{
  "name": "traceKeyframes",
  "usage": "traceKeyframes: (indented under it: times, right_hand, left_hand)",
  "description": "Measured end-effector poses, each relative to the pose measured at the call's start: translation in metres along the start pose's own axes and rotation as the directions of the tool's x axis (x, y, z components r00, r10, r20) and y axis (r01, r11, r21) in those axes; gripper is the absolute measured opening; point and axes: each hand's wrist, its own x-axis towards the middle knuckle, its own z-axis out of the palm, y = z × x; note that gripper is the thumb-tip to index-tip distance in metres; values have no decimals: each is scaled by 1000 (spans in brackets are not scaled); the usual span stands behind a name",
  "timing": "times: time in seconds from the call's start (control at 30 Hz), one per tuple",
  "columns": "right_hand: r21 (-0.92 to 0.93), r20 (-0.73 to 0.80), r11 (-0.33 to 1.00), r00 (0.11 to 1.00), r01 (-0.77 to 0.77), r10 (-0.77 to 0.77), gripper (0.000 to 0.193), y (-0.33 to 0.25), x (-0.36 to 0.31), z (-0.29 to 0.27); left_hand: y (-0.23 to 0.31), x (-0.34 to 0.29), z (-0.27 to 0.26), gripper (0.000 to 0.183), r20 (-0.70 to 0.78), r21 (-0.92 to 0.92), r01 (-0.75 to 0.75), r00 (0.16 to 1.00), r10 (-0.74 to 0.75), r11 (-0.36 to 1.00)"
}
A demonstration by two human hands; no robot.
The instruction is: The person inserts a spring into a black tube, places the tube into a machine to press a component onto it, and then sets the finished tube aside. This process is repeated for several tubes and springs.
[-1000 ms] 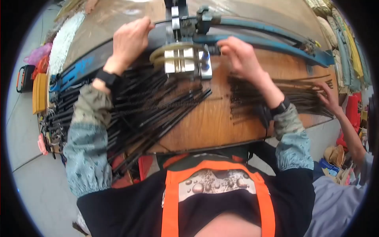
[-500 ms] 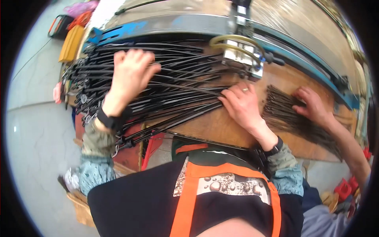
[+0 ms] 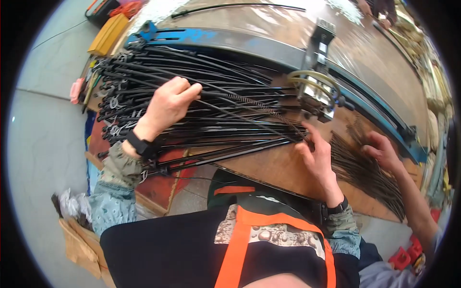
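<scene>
My left hand [image 3: 170, 103] is closed around a thin black rod [image 3: 209, 92], lifted over a thick bundle of similar black rods [image 3: 158, 115]. A dark coil spring [image 3: 259, 106] lies along the outer part of this rod and slants down toward my right hand [image 3: 318, 156]. The thumb and index finger of that hand are apart, close to the spring's lower end; whether they touch it I cannot tell. Just above my right hand stands a metal clamp head [image 3: 317, 93] with a yellowish hose loop [image 3: 312, 74].
A co-worker's hand [image 3: 382, 151] rests on a pile of dark springs [image 3: 365, 175] at the right. A blue-grey metal rail [image 3: 240, 43] crosses the wooden table [image 3: 259, 165] behind the rods. A yellow box [image 3: 108, 34] is at the far left.
My left hand has closed on a rod, and a spring now shows along it. The right thumb and index finger have spread apart. The view has shifted.
</scene>
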Motion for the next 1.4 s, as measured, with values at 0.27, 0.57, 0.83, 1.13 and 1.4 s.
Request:
traceKeyframes:
  times: [0.27, 0.57, 0.83, 1.13, 1.4]
  right_hand:
    - [-257, -389, 924, 845, 283, -367, 19, -17, 28, -68]
    - [-124, -172, 940, 926, 317, -335, 14, -30, 193, -90]
    - [-33, -221, 902, 878, 430, -426, 13, -33, 212, -69]
    - [16, 20, 922, 921, 388, -388, 14, -26, 231, -56]
    - [-500, 41, 776, 906, 383, -421, 15, -14, 217, -81]
  left_hand:
    - [17, 87, -55, 44, -214, 89, -94, 970, 111, 992]
    - [-13, 145, -74, 26, -313, 186, -1, 948, 61, 983]
    - [-31, 114, -43, 28, -229, 109, 124, 969, -96, 986]
    - [-30, 127, -31, 28, -237, 96, 104, 968, -78, 990]
    - [-38, 141, -14, 24, -189, 201, 127, 978, -89, 971]
